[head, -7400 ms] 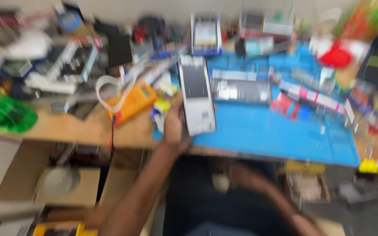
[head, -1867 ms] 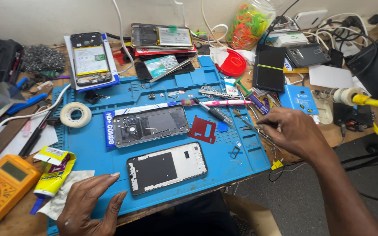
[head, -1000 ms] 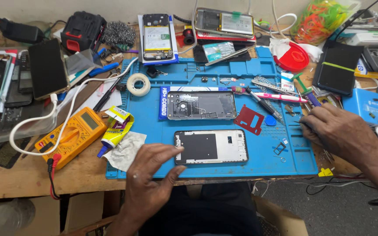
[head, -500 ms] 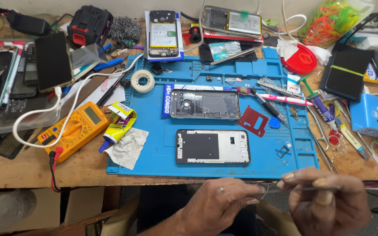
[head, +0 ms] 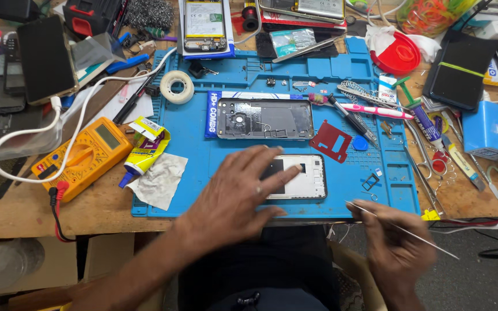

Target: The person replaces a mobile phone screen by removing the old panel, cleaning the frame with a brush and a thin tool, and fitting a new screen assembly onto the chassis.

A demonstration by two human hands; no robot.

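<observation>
My left hand (head: pixel 237 196) lies flat, fingers spread, on the white phone frame (head: pixel 306 178) near the front edge of the blue work mat (head: pixel 191 135). It covers the frame's left half. My right hand (head: pixel 396 247) is just off the table's front edge, pinching thin metal tweezers (head: pixel 402 229) that slant from upper left to lower right. A dark phone back housing (head: pixel 265 118) lies on the mat beyond the white frame. A red plastic piece (head: pixel 331 141) sits to its right.
A yellow multimeter (head: pixel 82 155), a glue tube (head: pixel 145 152) and a crumpled tissue (head: pixel 159 179) lie at left. Tape roll (head: pixel 177 87), toothbrush (head: pixel 364 107), screwdrivers, scissors (head: pixel 427 167), a blue box (head: pixel 497 129), phones and cables crowd the bench.
My left hand has come up from below the table edge and landed on the white phone frame. The right hand stays low at the edge with the tweezers.
</observation>
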